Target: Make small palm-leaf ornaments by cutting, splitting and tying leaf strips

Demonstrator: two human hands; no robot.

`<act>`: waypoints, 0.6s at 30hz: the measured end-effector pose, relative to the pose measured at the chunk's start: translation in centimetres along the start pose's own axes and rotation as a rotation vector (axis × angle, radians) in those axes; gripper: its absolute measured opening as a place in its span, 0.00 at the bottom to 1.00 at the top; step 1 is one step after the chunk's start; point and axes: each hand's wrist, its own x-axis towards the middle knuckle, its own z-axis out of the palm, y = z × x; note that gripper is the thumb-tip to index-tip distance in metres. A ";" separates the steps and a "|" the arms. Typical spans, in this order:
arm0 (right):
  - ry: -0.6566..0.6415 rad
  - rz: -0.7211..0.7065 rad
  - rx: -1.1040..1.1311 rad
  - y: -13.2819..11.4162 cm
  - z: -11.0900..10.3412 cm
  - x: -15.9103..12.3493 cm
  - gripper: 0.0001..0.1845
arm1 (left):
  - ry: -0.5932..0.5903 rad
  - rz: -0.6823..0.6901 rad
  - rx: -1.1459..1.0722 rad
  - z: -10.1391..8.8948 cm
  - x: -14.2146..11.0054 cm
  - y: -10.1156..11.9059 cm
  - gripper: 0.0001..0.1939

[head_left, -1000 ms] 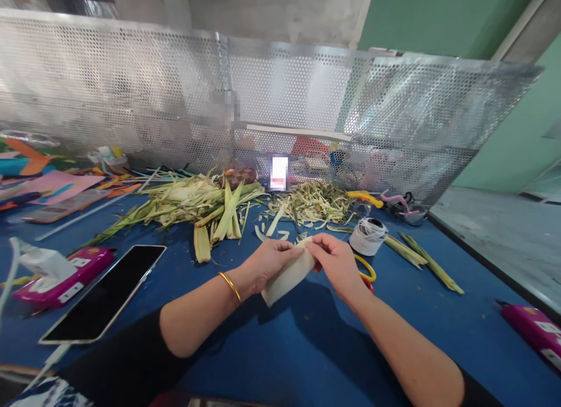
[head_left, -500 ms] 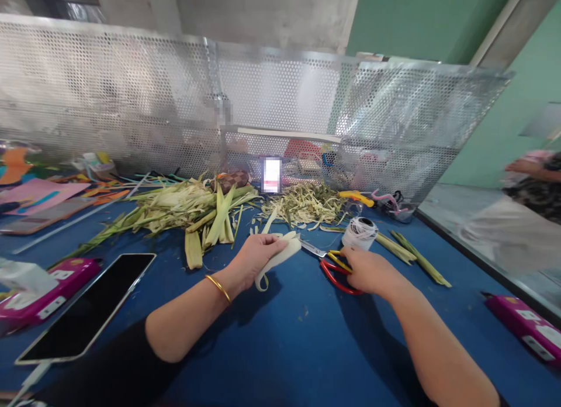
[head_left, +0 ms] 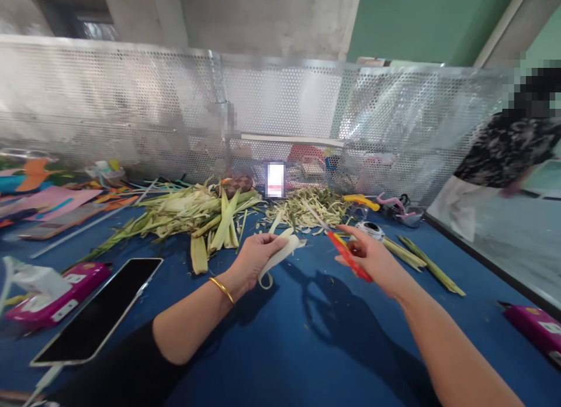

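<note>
Centre: the left hand [head_left: 259, 256] pinches a folded, pale husk strip [head_left: 280, 254] above the blue table [head_left: 280, 342]; its held end is hidden. The right hand [head_left: 373, 259], index finger extended, grips metal scissors with red handles [head_left: 346, 255], partly covering the white thread spool [head_left: 371, 229]. Far left, a small pale container [head_left: 107, 174] holds white- and yellow-topped items, indistinct. Far right, a blurred person [head_left: 504, 147] is cut off.

Arrangement of articles on my tabletop [head_left: 289, 348].
Phone [head_left: 103, 313] at my left; husk pile [head_left: 184, 211] beyond it, left of the shavings [head_left: 313, 208]; partition [head_left: 280, 97] behind.
</note>
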 end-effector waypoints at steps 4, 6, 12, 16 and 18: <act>-0.037 0.025 0.179 0.4 1.0 -0.1 0.34 | 0.004 0.037 -0.007 -0.1 0.2 -0.2 0.11; -0.055 -0.003 0.162 1.0 1.5 0.1 0.32 | 0.007 0.039 -0.027 -0.1 0.3 -0.3 0.11; -0.175 -0.087 0.129 1.9 2.5 0.0 0.31 | 0.067 0.100 -0.130 -0.3 0.7 0.0 0.14; -0.276 -0.055 0.077 0.7 2.1 -0.9 0.30 | 0.090 0.132 -0.179 -0.6 1.1 -0.1 0.14; -0.324 -0.061 0.053 -0.1 2.0 -1.3 0.31 | 0.087 0.143 -0.183 -0.6 1.2 -0.2 0.15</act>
